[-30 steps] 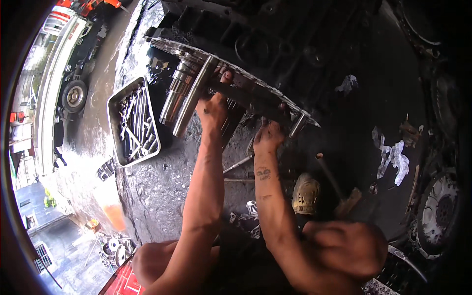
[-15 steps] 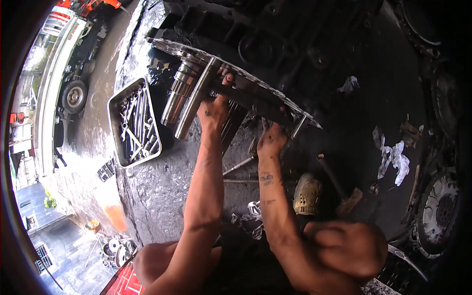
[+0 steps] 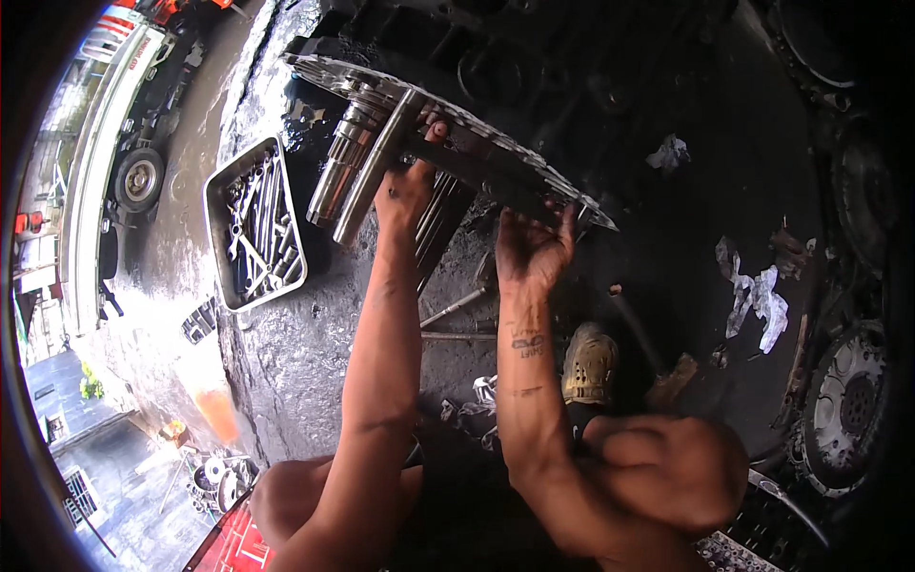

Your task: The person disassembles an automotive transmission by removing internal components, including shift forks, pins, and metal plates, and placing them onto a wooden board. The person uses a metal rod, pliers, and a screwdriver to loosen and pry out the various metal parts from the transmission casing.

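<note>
A flat, pale-edged metal plate (image 3: 534, 167) stands tilted in front of a dark engine-like block (image 3: 534, 57). From it project a splined steel shaft (image 3: 338, 172), a smooth round rod (image 3: 376, 176) and a dark flat bar (image 3: 467, 176). My left hand (image 3: 405, 194) is closed round the bar's left part beside the rod, one fingertip showing above it. Lower right, my right hand (image 3: 536, 250) has its palm turned up, fingers curled over the bar's right end close to the plate's edge. Some fingertips of both hands are hidden behind the metal.
A metal tray (image 3: 212, 224) of wrenches and sockets lies left on the oily ground. Between my arms are a long-handled tool (image 3: 456, 307) and rags (image 3: 477, 400). My shoe (image 3: 589, 367) stands right of my right forearm. Crumpled paper (image 3: 762, 305) and a toothed disc (image 3: 848, 410) lie farther right.
My right hand has turned from back-up to palm-up and shifted slightly at the bar's right end. The left hand keeps its hold. The whole view has shifted slightly.
</note>
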A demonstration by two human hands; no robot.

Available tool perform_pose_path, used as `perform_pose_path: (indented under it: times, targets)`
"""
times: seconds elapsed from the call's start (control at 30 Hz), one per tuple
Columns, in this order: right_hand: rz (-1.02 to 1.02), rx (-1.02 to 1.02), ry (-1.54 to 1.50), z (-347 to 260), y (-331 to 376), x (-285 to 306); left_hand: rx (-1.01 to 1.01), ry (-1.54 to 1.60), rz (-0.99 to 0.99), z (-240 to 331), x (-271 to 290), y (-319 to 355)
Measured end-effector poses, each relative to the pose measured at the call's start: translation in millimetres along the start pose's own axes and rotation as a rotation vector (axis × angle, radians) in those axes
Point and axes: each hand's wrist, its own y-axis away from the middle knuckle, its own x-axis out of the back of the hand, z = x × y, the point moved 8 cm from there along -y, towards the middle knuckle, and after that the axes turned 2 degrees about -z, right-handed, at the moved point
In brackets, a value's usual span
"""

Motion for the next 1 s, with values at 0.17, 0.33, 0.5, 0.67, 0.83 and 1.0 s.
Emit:
perform_pose_path:
  times: [0.17,0.33,0.5,0.67,0.83,1.0]
  targets:
    - [-0.003,-0.048,-0.082,8,7,-4,-0.031,-0.015,0.033,-3,4,4]
    - [0.001,-0.033,-0.024,8,3,-2,0.047,-0.001,0.008,-7,4,1]
    - [-0.038,-0.024,-0.058,1,4,-6,0.044,0.009,0.049,-3,-1,8]
    - [-0.007,-0.044,-0.031,7,7,-7,0.013,0.107,0.008,-6,6,3]
    - [-0.098,-0.047,-0.051,-13,4,-17,0.086,0.164,0.049,-7,-13,9]
    - [0.005,-0.071,-0.015,12,15,-17,-0.028,0.144,0.009,-22,4,-6]
